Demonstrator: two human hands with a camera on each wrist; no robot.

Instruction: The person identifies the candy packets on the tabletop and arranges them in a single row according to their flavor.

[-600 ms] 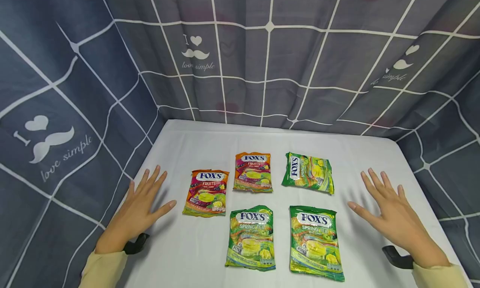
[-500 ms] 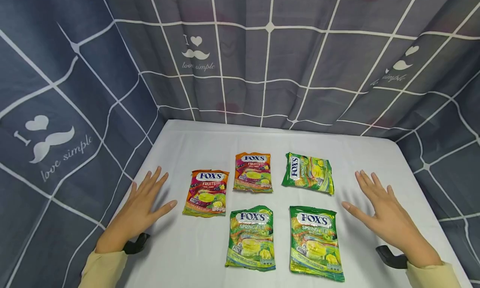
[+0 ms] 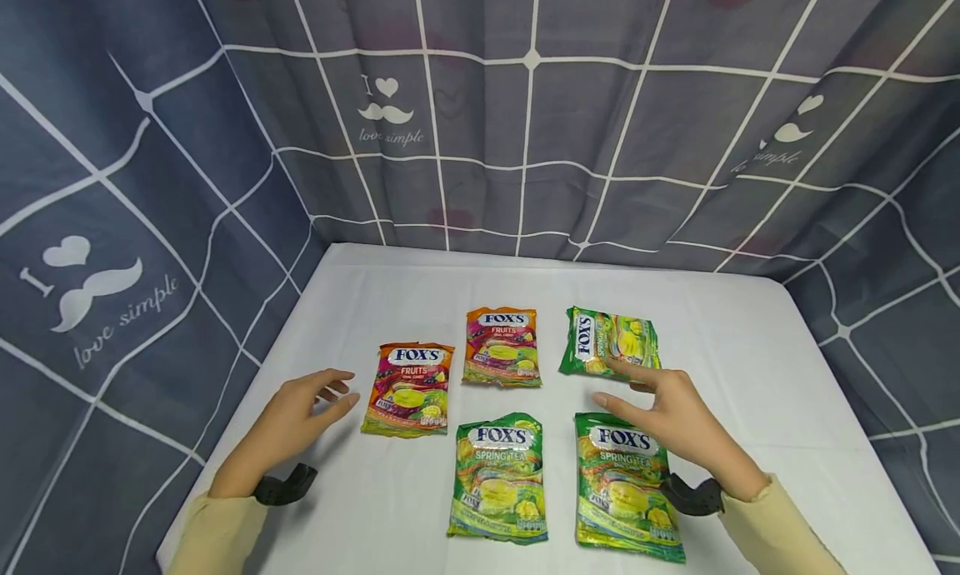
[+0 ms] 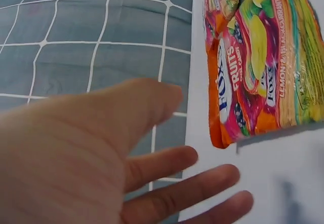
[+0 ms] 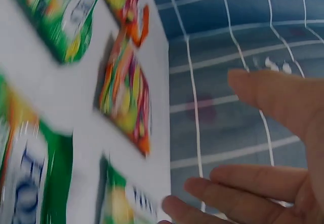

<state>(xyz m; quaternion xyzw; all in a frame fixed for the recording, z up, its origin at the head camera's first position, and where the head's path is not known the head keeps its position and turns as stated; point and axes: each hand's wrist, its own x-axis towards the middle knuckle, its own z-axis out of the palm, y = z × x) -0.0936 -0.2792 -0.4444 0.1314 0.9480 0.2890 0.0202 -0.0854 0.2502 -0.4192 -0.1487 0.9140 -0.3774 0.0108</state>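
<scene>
My left hand [image 3: 296, 421] hovers just left of a red-and-orange bag of fruit candy [image 3: 410, 389], holding nothing, its fingers loosely bent. In the left wrist view the thumb and fingers stand apart from that bag [image 4: 258, 72]. My right hand [image 3: 678, 417] is above the table between two green candy bags, also without a hold. Its fingertips overlap the sideways green bag [image 3: 613, 335] at the back right, while the palm and thumb are over the top of the front right green bag [image 3: 626, 496].
Another red-and-orange candy bag [image 3: 501, 348] lies at the back middle, and a green one [image 3: 498, 482] at the front middle. All lie flat on the white tablecloth [image 3: 405, 292]. Grey grid-patterned curtains [image 3: 487, 142] enclose the back and both sides.
My right hand has swept left and inward over the green bags. My left hand's spread fingers have bent and turned inward. The bags stay put; the head view has shifted slightly.
</scene>
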